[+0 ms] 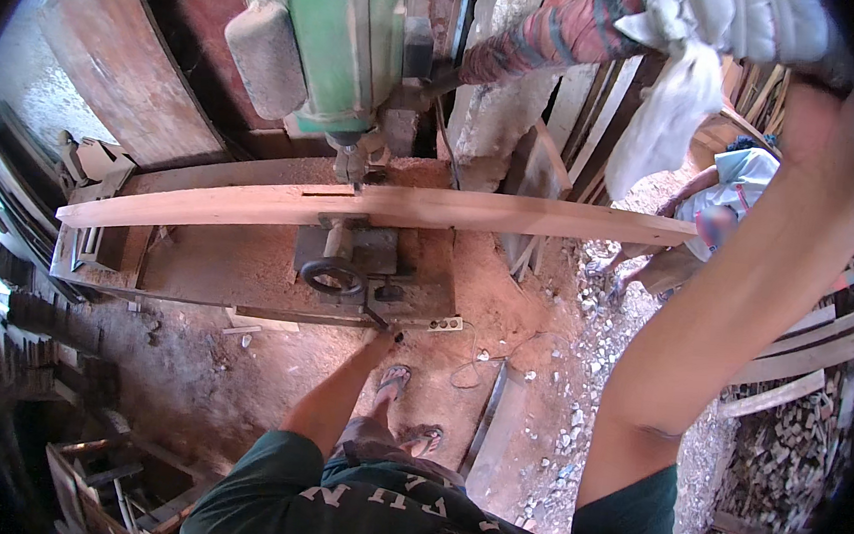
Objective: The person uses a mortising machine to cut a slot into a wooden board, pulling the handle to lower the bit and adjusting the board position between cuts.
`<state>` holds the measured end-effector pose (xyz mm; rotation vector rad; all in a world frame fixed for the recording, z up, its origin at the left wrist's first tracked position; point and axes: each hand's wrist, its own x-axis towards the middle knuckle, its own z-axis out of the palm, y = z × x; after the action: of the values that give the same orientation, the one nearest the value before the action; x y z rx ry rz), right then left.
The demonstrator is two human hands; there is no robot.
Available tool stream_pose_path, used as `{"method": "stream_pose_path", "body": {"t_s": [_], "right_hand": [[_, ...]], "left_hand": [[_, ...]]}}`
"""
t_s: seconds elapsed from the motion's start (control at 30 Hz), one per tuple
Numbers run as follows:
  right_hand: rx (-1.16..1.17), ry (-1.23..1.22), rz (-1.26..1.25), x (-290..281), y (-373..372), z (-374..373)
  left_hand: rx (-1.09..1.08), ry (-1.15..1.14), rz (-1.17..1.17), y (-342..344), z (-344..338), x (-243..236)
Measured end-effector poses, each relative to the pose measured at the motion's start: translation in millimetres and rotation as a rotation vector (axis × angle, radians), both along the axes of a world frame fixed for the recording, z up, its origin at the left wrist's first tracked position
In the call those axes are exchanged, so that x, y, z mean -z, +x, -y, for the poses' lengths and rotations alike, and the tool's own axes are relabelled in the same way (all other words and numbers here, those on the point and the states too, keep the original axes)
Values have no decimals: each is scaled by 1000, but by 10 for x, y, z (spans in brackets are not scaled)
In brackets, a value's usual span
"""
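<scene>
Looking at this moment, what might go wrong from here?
The long wooden beam reaches well past the right edge of the worktable; if it slips, it might swing or tip toward the other person near that end.
Loose white cloth dangles from the wrapped lever and might snag if the lever is moved.
A socket strip sits at the table's front edge, and nearby sawdust might get into it.

Apparent room beneath beam [511, 214], left of handwheel [333, 277]

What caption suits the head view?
Long wooden beam before a green machine, the person's left hand at a small lever.
</scene>
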<state>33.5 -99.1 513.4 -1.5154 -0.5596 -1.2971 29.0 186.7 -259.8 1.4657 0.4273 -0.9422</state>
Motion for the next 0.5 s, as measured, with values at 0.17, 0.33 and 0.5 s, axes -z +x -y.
{"method": "stream_pose_path", "body": {"t_s": [0.17,0.33,0.5], "right_hand": [[106,35,17,216,-269,68],[13,97,105,583,-480,-318],[-38,41,194,1099,-852,-377]], "left_hand": [[356,38,-71,-303,98,-1239],[610,337,775,249,0,-3194],[114,73,1373,367,724,-6166]]}}
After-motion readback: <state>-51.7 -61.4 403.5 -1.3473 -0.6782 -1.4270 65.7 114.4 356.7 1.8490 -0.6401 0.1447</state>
